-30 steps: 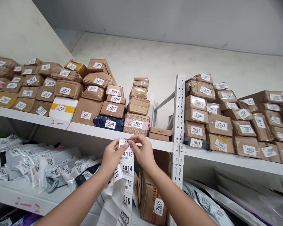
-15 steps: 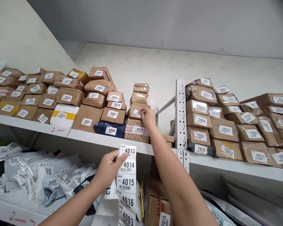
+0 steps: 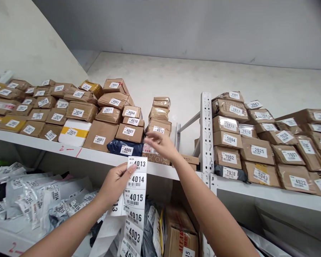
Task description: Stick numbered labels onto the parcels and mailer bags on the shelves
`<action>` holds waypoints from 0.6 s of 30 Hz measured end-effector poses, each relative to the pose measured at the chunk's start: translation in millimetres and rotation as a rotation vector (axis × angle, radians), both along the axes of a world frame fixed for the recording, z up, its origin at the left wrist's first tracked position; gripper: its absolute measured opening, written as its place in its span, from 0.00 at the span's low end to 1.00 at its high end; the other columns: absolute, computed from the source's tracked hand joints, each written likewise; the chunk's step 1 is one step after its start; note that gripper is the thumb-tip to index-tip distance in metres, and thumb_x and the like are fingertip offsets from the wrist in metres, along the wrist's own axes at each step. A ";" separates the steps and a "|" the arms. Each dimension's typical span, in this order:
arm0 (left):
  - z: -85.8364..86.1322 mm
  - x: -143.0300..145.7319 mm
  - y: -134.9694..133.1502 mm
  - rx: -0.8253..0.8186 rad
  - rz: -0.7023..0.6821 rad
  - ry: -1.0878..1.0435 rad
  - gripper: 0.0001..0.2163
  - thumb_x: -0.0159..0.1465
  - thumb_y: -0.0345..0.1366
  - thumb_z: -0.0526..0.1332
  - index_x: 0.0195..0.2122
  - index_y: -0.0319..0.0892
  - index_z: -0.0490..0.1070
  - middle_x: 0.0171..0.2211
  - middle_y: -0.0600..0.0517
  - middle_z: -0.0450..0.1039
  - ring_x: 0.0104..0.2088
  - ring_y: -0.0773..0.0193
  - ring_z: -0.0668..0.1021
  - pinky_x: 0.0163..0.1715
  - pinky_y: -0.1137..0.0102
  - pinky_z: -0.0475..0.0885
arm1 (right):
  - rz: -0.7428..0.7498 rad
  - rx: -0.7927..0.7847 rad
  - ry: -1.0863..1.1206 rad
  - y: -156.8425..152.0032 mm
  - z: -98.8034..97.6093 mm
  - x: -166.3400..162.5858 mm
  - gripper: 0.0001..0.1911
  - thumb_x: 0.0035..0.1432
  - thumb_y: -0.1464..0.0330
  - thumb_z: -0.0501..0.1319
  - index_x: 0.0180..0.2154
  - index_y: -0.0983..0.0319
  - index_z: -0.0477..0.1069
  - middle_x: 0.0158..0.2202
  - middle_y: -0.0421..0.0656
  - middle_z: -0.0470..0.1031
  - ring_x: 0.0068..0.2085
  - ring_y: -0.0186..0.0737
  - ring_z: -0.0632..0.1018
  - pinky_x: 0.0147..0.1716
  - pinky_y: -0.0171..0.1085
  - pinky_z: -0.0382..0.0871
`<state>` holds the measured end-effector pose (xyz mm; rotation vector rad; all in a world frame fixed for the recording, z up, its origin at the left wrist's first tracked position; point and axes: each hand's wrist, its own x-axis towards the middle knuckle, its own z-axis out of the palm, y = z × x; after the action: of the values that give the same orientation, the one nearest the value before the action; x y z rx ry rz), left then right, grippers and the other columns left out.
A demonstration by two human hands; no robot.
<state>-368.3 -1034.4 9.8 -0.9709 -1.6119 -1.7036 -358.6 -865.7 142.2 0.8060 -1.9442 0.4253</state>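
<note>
My left hand [image 3: 114, 184] pinches the top of a long strip of white numbered labels [image 3: 136, 185]; the top one reads 4013, and the strip hangs down in front of the lower shelf. My right hand [image 3: 162, 144] is open, fingers spread and a little blurred. It hovers in front of the patterned parcel [image 3: 153, 159] on the upper shelf, hiding that parcel's label. Just above it, a taped brown parcel [image 3: 160, 126] carries a white label on its front. Two smaller unlabelled brown parcels [image 3: 160, 107] are stacked on top of that one.
The upper shelf [image 3: 77, 152] holds rows of labelled brown parcels, also to the right [image 3: 256, 150] of a white perforated upright [image 3: 205, 135]. Grey plastic mail bags [image 3: 42, 200] lie on the lower shelf. A cardboard box [image 3: 180, 232] stands below my right forearm.
My right hand peeled the top label off the strip, pressed it onto the brown parcel above the patterned one, and has now drawn back down. 4013 now heads the strip.
</note>
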 end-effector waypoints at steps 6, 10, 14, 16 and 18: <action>13.7 -4.0 10.0 0.132 -0.147 -0.101 0.20 0.49 0.51 0.67 0.35 0.40 0.75 0.27 0.52 0.72 0.29 0.63 0.71 0.28 0.72 0.65 | 0.307 -0.017 -0.221 -12.1 -56.8 19.2 0.05 0.50 0.67 0.65 0.32 0.60 0.77 0.34 0.43 0.79 0.35 0.40 0.77 0.34 0.39 0.70; 16.6 0.0 23.2 0.272 -0.139 -0.212 0.23 0.44 0.55 0.69 0.26 0.39 0.70 0.20 0.56 0.66 0.21 0.70 0.66 0.20 0.77 0.60 | 0.404 -0.353 -0.292 -10.8 -65.5 13.2 0.07 0.46 0.65 0.67 0.31 0.59 0.75 0.26 0.42 0.76 0.25 0.38 0.73 0.23 0.39 0.69; 18.0 2.8 30.6 0.323 -0.026 -0.161 0.24 0.49 0.59 0.64 0.21 0.41 0.61 0.15 0.61 0.56 0.18 0.73 0.59 0.17 0.78 0.53 | 0.374 -0.432 -0.186 -12.4 -68.9 12.9 0.03 0.51 0.66 0.63 0.29 0.58 0.74 0.28 0.44 0.75 0.28 0.41 0.73 0.26 0.41 0.70; 19.2 2.0 31.7 0.277 -0.141 -0.170 0.22 0.48 0.56 0.66 0.28 0.41 0.67 0.18 0.60 0.62 0.19 0.71 0.64 0.18 0.77 0.58 | 0.336 -0.412 -0.063 -13.5 -68.9 13.3 0.03 0.53 0.67 0.62 0.30 0.58 0.75 0.32 0.45 0.77 0.32 0.43 0.75 0.32 0.43 0.71; 20.9 0.5 30.8 0.205 -0.223 -0.178 0.24 0.45 0.55 0.69 0.33 0.40 0.69 0.21 0.57 0.67 0.21 0.68 0.68 0.21 0.75 0.62 | 0.314 -0.373 0.017 -14.7 -65.7 13.2 0.03 0.54 0.68 0.62 0.30 0.58 0.75 0.32 0.45 0.77 0.34 0.43 0.76 0.32 0.42 0.70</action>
<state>-367.8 -1003.6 30.7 -0.9476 -1.4432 -2.1139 -345.4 -880.5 76.5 0.8628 -1.6533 0.9354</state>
